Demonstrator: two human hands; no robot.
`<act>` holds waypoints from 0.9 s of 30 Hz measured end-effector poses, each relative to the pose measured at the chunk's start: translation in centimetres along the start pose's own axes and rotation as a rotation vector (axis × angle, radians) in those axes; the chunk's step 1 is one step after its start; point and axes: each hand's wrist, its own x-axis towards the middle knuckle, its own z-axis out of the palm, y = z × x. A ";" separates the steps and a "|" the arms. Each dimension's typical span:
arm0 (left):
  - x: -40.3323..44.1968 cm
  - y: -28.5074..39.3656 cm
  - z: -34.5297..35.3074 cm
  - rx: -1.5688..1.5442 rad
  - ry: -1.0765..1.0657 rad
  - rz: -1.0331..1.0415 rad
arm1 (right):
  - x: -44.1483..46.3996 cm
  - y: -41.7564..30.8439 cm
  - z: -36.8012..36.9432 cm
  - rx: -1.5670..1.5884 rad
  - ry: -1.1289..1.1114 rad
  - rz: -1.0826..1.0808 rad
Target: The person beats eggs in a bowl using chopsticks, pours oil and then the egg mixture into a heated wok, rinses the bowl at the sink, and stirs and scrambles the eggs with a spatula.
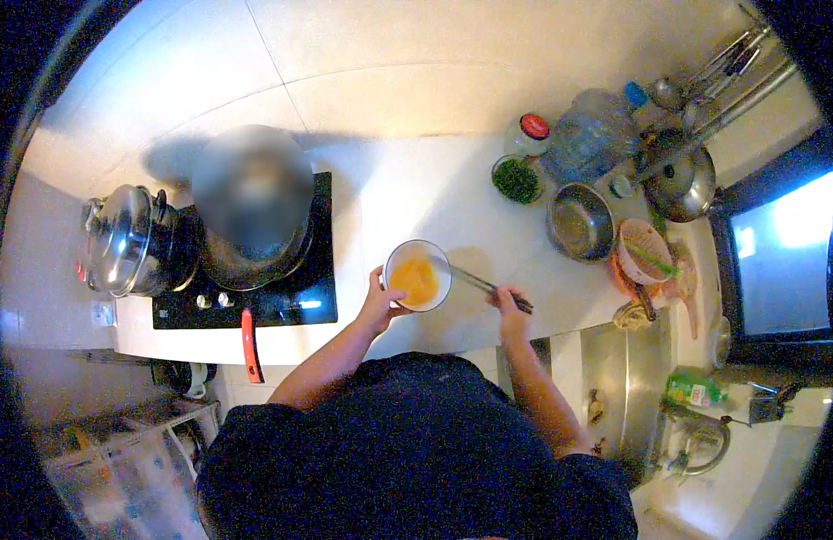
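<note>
A white bowl [392,280] with yellow-orange beaten egg [414,281] inside is gripped at its left side by my left hand [379,304], the thumb over the rim. My right hand [511,306] is closed around dark chopsticks [473,281], whose far ends reach the bowl's right edge. Left of the bowl, a dark pan [245,265] with a red handle [251,346] sits on the black stove [322,270]. A blurred round patch covers the pan's upper part.
Lidded pots [128,241] stand at the stove's left. Chopped greens [516,179], a red-lidded jar [533,131], a large plastic bottle [592,135], a metal bowl [580,222] and a pink basket [644,247] are at the right. A sink [615,378] lies at the lower right.
</note>
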 end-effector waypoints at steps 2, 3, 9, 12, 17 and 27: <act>-0.4 0.5 0.8 0.036 0.033 -0.003 | -1.5 -0.6 0.0 -0.043 -0.245 0.033; -0.6 0.5 0.7 0.014 0.026 -0.006 | -2.5 -1.4 0.3 -0.061 -0.367 0.056; -1.0 0.9 0.9 0.010 0.041 -0.034 | -1.8 -0.4 -0.1 -0.049 -0.234 0.063; -0.6 0.5 0.6 0.000 0.033 -0.031 | -1.3 -0.1 -0.4 -0.013 -0.161 0.037; -0.3 0.1 0.2 0.035 0.002 -0.039 | -1.9 -0.5 -0.5 -0.052 -0.266 0.062; -0.3 0.9 1.4 0.029 0.009 -0.035 | -2.4 0.6 -0.9 -0.053 -0.290 -0.029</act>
